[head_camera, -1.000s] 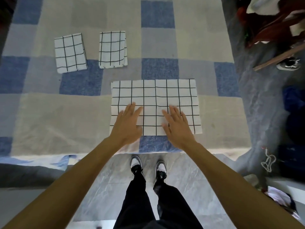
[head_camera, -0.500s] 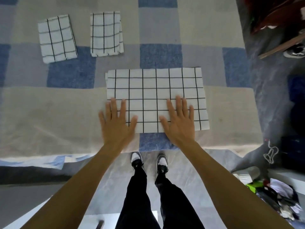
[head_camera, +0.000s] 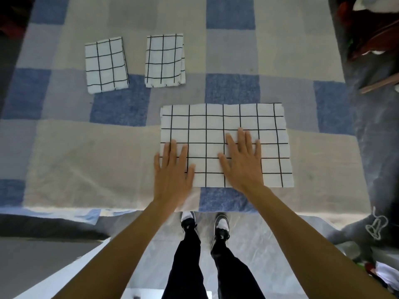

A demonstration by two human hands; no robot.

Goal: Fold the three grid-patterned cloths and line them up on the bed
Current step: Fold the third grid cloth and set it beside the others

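Two white cloths with black grid lines lie folded small, side by side on the bed: the left folded cloth (head_camera: 106,65) and the middle folded cloth (head_camera: 165,60). A third, wider grid cloth (head_camera: 224,121) lies flat nearer the bed's front edge, folded less than the others. My left hand (head_camera: 172,171) rests flat on its near left corner, fingers spread. On the cloth's near middle, my right hand (head_camera: 243,162) presses flat, fingers apart. Neither hand grips anything.
The bed (head_camera: 82,160) has a blue, grey and beige checked cover; its front edge runs just below my hands. My feet in dark and white shoes (head_camera: 204,223) stand on the floor. Clutter and red-brown items (head_camera: 375,35) sit at the right.
My left hand has slid left to the cloth's near left corner; my right hand stays flat near the middle. The view has shifted, the two small folded cloths lie as before.
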